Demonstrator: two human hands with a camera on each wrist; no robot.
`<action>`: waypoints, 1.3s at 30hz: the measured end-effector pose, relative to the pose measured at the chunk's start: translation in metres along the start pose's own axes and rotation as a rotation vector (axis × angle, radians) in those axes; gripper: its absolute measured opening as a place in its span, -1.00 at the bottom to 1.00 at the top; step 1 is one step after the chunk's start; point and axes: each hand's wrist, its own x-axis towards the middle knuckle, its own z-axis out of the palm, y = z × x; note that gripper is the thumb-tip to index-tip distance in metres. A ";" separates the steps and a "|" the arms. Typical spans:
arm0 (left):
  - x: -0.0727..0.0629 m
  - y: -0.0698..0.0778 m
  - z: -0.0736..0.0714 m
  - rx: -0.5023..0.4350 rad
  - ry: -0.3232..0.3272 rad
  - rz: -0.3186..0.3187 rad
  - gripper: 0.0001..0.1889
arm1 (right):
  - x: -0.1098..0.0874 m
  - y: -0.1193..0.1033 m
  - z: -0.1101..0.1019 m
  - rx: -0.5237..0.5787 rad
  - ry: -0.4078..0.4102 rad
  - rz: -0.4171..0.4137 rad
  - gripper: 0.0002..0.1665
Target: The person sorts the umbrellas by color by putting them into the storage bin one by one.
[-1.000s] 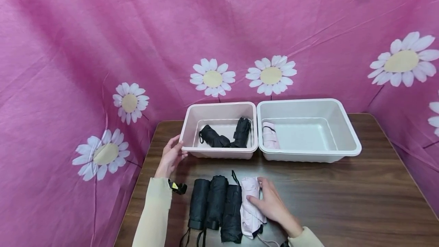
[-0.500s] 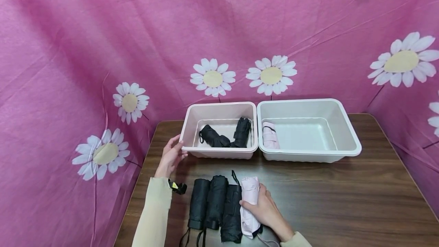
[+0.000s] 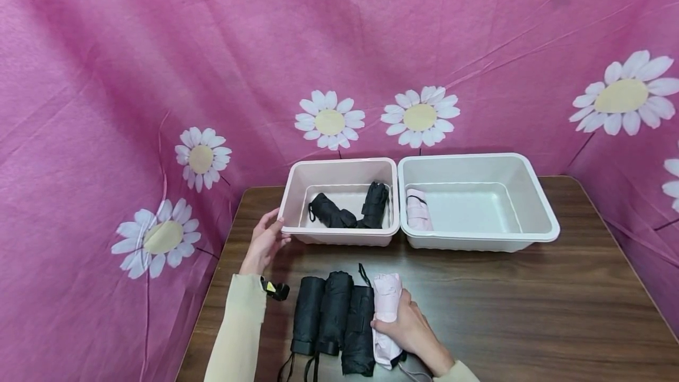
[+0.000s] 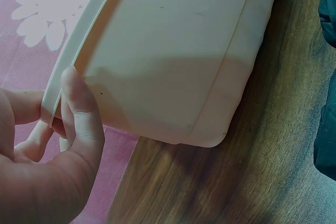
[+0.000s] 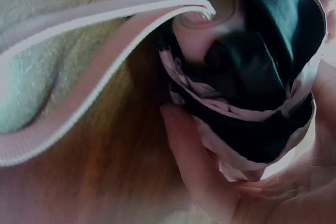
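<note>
Gripping the pale-pink rolled fabric umbrella (image 3: 388,296), my right hand (image 3: 412,327) has brought its thumb across since a second ago; the umbrella seems secured, well apart from the back edge of the brown wood-grain table (image 3: 509,305). My left hand (image 3: 262,247) pinches the near left corner of the pale-pink plastic bin (image 3: 339,231).

Your pink folding umbrella (image 3: 388,296) is thin, creased cloth with a ribbed woven strap (image 5: 105,69); your black umbrellas (image 3: 335,311) look matt. You have smooth plastic bins (image 3: 472,243) on a wood-grain surface (image 3: 504,293) with a soft sheen.
</note>
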 end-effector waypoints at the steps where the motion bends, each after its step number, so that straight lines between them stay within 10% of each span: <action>1: 0.000 0.000 0.000 -0.003 0.002 0.001 -0.52 | 0.000 0.000 0.000 0.000 0.003 -0.002 0.17; 15: 0.001 -0.001 0.001 0.010 0.002 -0.012 -0.52 | 0.000 0.004 0.000 -0.009 -0.001 0.027 -0.15; 39: 0.003 -0.002 -0.001 0.011 0.026 -0.008 -0.56 | -0.003 0.006 -0.003 0.067 -0.010 0.034 -0.06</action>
